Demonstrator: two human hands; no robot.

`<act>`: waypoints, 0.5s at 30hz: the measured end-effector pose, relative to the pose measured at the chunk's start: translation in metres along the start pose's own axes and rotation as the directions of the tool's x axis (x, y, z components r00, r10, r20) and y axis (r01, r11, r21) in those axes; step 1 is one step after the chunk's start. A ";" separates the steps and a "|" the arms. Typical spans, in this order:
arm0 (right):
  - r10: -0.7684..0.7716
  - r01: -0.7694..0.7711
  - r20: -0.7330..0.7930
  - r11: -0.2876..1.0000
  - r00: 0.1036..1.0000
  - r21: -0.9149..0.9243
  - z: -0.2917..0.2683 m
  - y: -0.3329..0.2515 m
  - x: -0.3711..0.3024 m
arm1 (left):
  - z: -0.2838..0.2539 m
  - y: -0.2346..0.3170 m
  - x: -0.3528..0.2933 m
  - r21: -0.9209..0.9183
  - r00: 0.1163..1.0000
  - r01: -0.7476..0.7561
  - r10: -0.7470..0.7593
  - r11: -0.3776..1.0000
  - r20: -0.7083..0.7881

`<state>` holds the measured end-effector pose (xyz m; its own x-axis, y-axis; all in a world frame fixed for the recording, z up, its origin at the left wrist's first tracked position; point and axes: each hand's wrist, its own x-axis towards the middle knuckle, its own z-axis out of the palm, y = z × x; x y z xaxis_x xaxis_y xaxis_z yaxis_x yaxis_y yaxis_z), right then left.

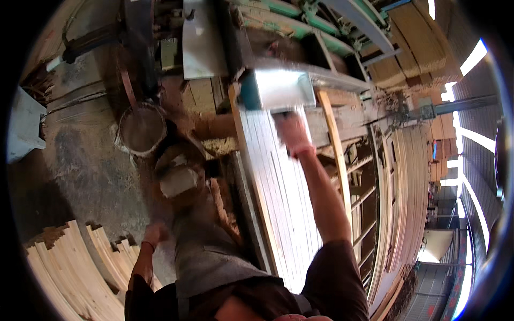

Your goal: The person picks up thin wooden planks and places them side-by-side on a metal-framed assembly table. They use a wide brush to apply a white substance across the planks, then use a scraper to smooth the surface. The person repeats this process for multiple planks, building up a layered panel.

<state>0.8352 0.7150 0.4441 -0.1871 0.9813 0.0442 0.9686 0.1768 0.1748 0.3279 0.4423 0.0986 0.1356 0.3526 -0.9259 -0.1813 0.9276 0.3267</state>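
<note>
My right hand (293, 132) reaches forward over a row of pale wooden strips (276, 182) lying side by side on the bench. Motion smears its fingers, so their hold cannot be made out; a dark patch shows at the fingertips. Just beyond them is a bright, box-shaped guard or tray (284, 90) with a teal side, across the far end of the strips. My left hand (155, 234) hangs low at my left side, blurred, near stacked wooden boards (110, 251). Whether it holds anything is not visible.
A dusty round bucket (142, 131) stands left of the bench, beside a second round container (179, 179). Green-framed machinery (289, 21) rises ahead. Long stacked boards (409, 198) line the right side. A loose wooden batten (334, 155) lies right of the strips.
</note>
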 end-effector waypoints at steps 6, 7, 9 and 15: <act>0.415 -0.441 0.218 0.579 0.884 0.686 -0.008 -0.004 0.060 | -0.003 0.021 -0.024 0.043 0.999 -0.021 0.022 0.999 -0.043; 0.443 -0.482 0.233 0.615 0.866 0.623 -0.020 -0.021 0.056 | -0.004 0.017 -0.027 0.021 0.999 0.001 0.000 1.000 -0.041; 0.410 -0.468 0.229 0.719 0.883 0.514 -0.028 -0.028 0.030 | -0.010 0.011 -0.015 0.083 0.999 0.036 -0.039 0.996 0.035; 0.467 -0.578 0.354 0.537 0.811 0.615 -0.050 -0.057 -0.143 | 0.023 -0.009 -0.013 0.349 0.997 -0.056 0.037 0.936 0.062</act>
<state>0.7990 0.5611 0.4771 0.3585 0.9047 -0.2303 0.7290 -0.4254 -0.5363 0.3499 0.4318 0.1121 0.1887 0.3936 -0.8997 0.1624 0.8910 0.4239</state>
